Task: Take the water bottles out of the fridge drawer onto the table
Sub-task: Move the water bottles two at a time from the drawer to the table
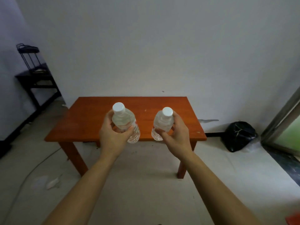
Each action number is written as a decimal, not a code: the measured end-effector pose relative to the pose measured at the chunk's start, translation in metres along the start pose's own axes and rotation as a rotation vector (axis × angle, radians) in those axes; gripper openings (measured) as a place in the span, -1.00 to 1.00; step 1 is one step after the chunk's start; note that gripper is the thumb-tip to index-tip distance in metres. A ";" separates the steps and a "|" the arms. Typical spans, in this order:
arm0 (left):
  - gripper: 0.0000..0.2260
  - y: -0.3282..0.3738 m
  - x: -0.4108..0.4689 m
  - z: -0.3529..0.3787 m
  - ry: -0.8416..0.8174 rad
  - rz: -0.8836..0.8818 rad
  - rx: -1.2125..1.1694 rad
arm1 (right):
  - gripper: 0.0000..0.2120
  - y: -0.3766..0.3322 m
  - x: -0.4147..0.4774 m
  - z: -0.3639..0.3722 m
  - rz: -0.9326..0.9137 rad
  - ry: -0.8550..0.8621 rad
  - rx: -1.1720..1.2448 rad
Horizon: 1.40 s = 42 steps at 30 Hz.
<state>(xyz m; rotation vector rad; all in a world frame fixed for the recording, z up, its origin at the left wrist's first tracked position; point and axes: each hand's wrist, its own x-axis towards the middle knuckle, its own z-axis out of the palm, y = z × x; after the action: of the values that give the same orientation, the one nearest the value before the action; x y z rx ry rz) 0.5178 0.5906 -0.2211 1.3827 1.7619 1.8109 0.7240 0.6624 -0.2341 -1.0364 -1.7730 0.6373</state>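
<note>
Two clear water bottles with white caps are held upright in front of me, over the near edge of a small orange-brown wooden table [90, 120]. My left hand [112, 135] grips the left bottle [124, 121] around its middle. My right hand [176, 133] grips the right bottle [162, 123] the same way. Both bottle bases hang at about the level of the table's front edge, and whether they touch the top cannot be told. The fridge drawer is out of sight.
The table stands against a white wall. A black bag [239, 135] lies on the floor to the right, next to a door frame [282, 117]. A dark stand with a wire rack [35, 73] is at the far left. Paper scraps [48, 182] and a cable lie on the floor.
</note>
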 end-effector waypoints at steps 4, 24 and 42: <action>-0.31 -0.051 0.072 -0.005 0.031 -0.006 0.082 | -0.26 0.027 0.068 0.071 -0.007 -0.043 0.079; -0.33 -0.253 0.457 0.015 -0.009 -0.095 0.220 | -0.26 0.122 0.430 0.331 -0.092 -0.310 0.074; -0.38 -0.512 0.694 0.018 -0.466 -0.236 0.233 | -0.27 0.222 0.588 0.572 0.271 -0.370 -0.349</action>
<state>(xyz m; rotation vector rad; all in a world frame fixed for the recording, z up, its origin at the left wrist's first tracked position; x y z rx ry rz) -0.0369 1.2331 -0.3731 1.4577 1.8185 1.0810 0.1739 1.2963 -0.3673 -1.4909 -2.1357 0.7372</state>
